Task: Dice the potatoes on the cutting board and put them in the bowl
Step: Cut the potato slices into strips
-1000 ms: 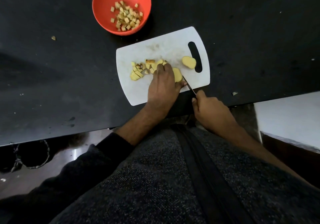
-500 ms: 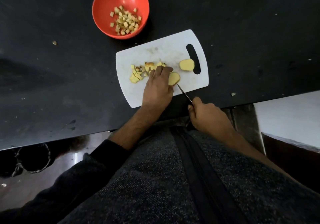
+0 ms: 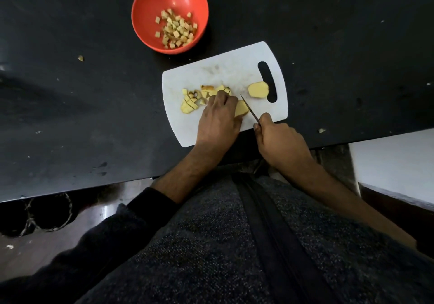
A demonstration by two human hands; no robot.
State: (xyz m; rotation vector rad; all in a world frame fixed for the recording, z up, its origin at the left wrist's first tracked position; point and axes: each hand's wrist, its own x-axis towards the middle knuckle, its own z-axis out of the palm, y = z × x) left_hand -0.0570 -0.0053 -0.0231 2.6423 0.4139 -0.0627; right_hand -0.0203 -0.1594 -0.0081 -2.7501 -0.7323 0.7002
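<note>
A white cutting board (image 3: pixel 225 68) lies on the black counter. Several potato dice (image 3: pixel 191 99) sit at its left part. My left hand (image 3: pixel 218 118) holds a potato slice (image 3: pixel 242 109) down on the board, its fingers curled over it. My right hand (image 3: pixel 279 144) grips a knife (image 3: pixel 249 109), whose blade lies along the right side of that slice. Another potato piece (image 3: pixel 258 89) rests next to the board's handle slot. The orange bowl (image 3: pixel 150 2), behind the board to the left, holds several potato dice (image 3: pixel 176 30).
A stray potato bit (image 3: pixel 80 58) lies on the counter far left, another (image 3: pixel 321 130) right of the board near the counter's front edge (image 3: pixel 94 189). A white surface (image 3: pixel 394 162) stands lower right. My dark jacket fills the bottom.
My right hand has moved the knife forward over the board, the blade now beside the slice. My left hand stays on the slice. The view shifted slightly.
</note>
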